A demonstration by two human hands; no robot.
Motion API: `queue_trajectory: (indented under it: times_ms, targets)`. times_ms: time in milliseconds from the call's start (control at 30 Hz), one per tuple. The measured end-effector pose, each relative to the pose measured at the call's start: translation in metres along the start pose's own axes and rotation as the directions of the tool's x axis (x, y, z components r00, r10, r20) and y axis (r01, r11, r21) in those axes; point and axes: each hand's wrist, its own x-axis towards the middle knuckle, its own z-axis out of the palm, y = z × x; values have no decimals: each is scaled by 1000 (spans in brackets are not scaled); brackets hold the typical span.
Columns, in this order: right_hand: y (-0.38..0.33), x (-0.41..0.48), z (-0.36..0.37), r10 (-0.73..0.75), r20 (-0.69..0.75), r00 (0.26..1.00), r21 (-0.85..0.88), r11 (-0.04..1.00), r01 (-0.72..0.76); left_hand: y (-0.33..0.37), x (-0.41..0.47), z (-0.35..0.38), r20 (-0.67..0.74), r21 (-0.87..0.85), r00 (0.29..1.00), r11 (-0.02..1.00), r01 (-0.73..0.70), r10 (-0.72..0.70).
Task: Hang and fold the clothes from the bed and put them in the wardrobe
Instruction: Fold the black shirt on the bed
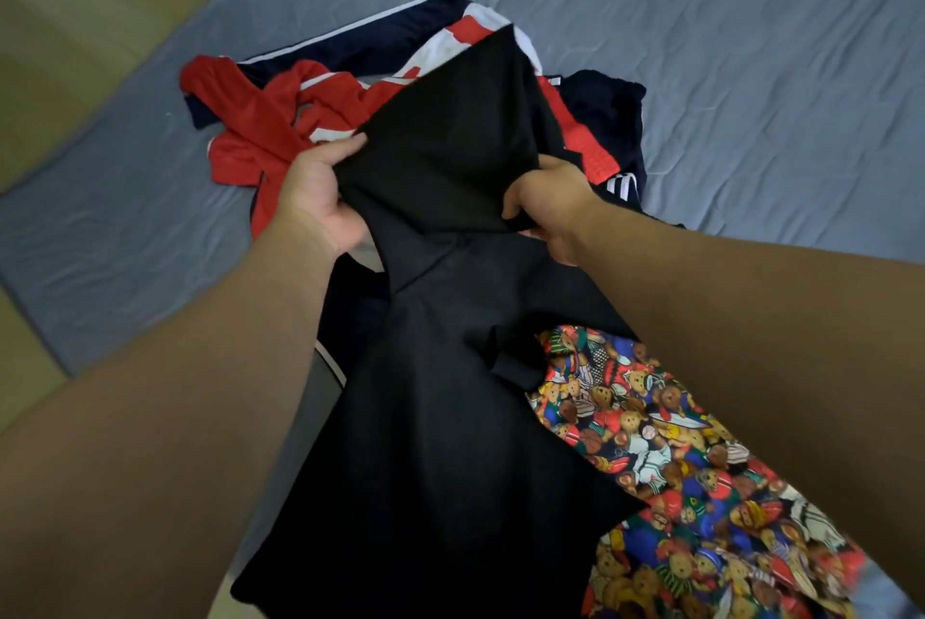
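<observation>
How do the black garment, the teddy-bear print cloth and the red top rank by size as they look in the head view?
1. black garment, largest by far.
2. teddy-bear print cloth.
3. red top, smallest; it lies crumpled and farther from the camera, so its true size is unsure.

Bare forearms extended forward, left hand (320, 200) and right hand (548, 205) both clutching black garment (450, 138), fingers curled

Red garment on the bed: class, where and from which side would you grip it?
Grip the red garment at its bunched left end, from the left: that end lies uncovered on the sheet; its right part hides behind the black garment.
</observation>
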Motion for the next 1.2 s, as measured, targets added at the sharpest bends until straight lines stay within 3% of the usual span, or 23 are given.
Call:
queue_trajectory:
  times_ms: [200, 267, 333, 400, 467, 500, 567, 600, 667, 733, 800, 833, 900, 967, 1000, 1067, 1133, 1200]
  targets:
    - [3, 9, 9, -137, -167, 976, -191, 976, 105, 20, -3, -17, 79, -242, 990, 966, -93, 115]
    - [6, 11, 13, -129, -228, 965, -311, 949, 53, 24, -6, -15, 176, -148, 982, 988, -40, 66]
    - [9, 11, 17, -67, -286, 956, -360, 932, -43, 25, -5, -10, 136, 113, 987, 991, 69, -84]
    - [10, 7, 21, 39, -295, 955, -273, 954, -123, 22, -6, -1, -2, 257, 977, 944, 206, -212]
    - [12, -1, 24, 178, -187, 966, -93, 976, -198, 13, -14, 11, -92, 284, 971, 929, 237, -220]
    - [15, -8, 24, 254, -119, 960, 6, 967, -255, 3, -20, 17, -117, 276, 979, 942, 191, -164]
    - [29, -22, 16, 354, -18, 935, 184, 920, -345, -31, -38, 21, -112, 366, 989, 929, -47, 95]
    - [42, -31, 8, 381, 14, 925, 274, 888, -370, -54, -53, 21, -62, 491, 962, 847, -204, 267]
    - [75, -50, -13, 433, 71, 899, 450, 790, -416, -105, -87, 16, 170, 751, 878, 518, -410, 448]
    - [110, -69, -35, 464, 139, 875, 616, 651, -443, -151, -115, 4, 413, 855, 856, 191, -482, 311]
    - [139, -87, -55, 453, 165, 876, 743, 527, -412, -188, -131, -11, 526, 849, 851, 49, -526, 12]
    - [150, -95, -62, 467, 134, 874, 768, 508, -390, -203, -133, -18, 517, 856, 853, 50, -515, -70]
    - [169, -103, -71, 524, 24, 851, 750, 554, -362, -219, -130, -27, 393, 909, 919, 168, -382, -36]
    - [180, -109, -77, 532, -55, 845, 696, 627, -349, -224, -122, -29, 80, 881, 987, 454, -135, 139]
    - [182, -110, -77, 514, -61, 856, 670, 657, -347, -224, -115, -29, -92, 795, 979, 605, -37, 181]
    - [183, -110, -78, 490, -65, 869, 585, 724, -365, -219, -99, -26, -296, 615, 947, 783, 89, 125]
    - [188, -106, -78, 466, -132, 875, 439, 819, -370, -214, -82, -16, -340, 430, 940, 888, 161, -5]
    - [191, -101, -78, 420, -188, 888, 320, 881, -349, -210, -71, -4, -363, 348, 930, 918, 190, -55]
